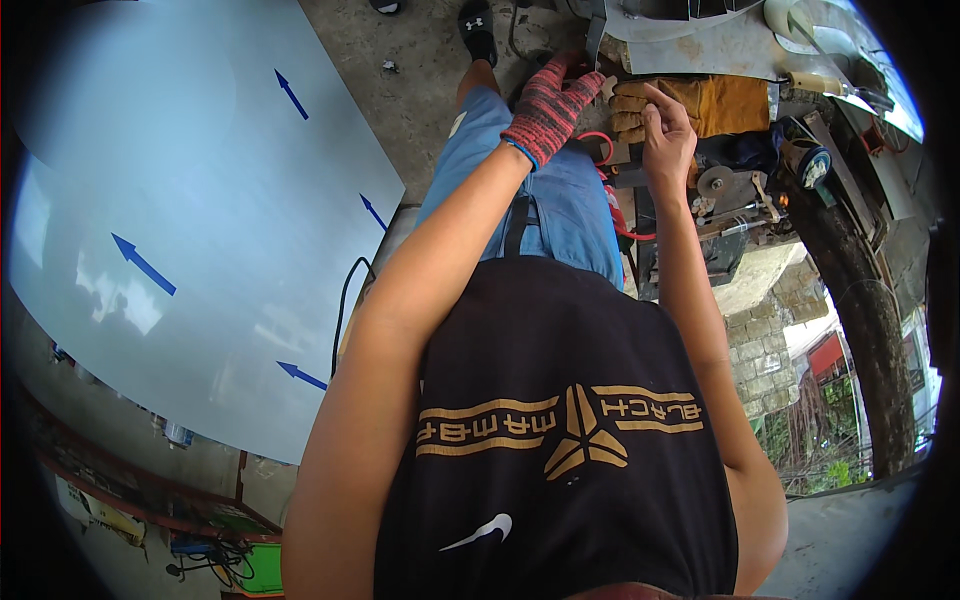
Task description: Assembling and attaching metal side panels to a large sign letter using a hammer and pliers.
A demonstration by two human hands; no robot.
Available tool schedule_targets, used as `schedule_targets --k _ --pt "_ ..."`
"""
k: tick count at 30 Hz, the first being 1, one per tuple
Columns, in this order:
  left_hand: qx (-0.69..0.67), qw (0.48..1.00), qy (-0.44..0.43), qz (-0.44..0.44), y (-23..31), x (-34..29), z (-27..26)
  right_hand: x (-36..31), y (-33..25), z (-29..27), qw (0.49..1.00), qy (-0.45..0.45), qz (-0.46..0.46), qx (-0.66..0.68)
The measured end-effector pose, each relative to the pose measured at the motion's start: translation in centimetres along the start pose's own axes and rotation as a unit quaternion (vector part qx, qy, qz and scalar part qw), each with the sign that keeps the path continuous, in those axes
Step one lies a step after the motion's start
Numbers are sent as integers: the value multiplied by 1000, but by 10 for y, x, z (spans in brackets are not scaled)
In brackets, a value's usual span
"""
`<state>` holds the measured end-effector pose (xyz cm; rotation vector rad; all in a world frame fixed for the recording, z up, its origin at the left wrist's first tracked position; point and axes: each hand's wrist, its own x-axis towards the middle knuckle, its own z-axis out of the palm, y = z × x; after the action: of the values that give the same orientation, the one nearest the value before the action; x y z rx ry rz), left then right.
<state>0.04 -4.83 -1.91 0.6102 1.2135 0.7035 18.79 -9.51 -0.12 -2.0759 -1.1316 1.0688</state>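
My left hand (550, 112) wears a red and black knit glove with a blue cuff. Its fingers are bent beside the lower end of a grey metal piece (597, 40); what lies between them, if anything, is too small to make out. To its right is my bare right hand (670, 140), fingers curled and thumb near the index fingertip. Whether something thin is pinched there does not show. Just beyond the right hand lies a tan leather work glove (730, 105), its worn fingers pointing left toward my left hand.
On the left spreads a large shiny sheet (200, 190) marked with blue arrows. At right are a tool with a pale handle (815, 83), a round disc (716, 182) among metal parts, and a round tin (808, 163). A red cable (635, 236) and black cable (340, 310) run near my legs.
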Motion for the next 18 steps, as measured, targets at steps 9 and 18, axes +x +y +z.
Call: schedule_targets --k 9,18 --pt "-15 1000 -7 -2 -13 6 -2 0 -6 -2 1000 11 14 2" --pt "0 999 -37 -31 -6 6 -8 -3 -9 -2 999 23 26 12"
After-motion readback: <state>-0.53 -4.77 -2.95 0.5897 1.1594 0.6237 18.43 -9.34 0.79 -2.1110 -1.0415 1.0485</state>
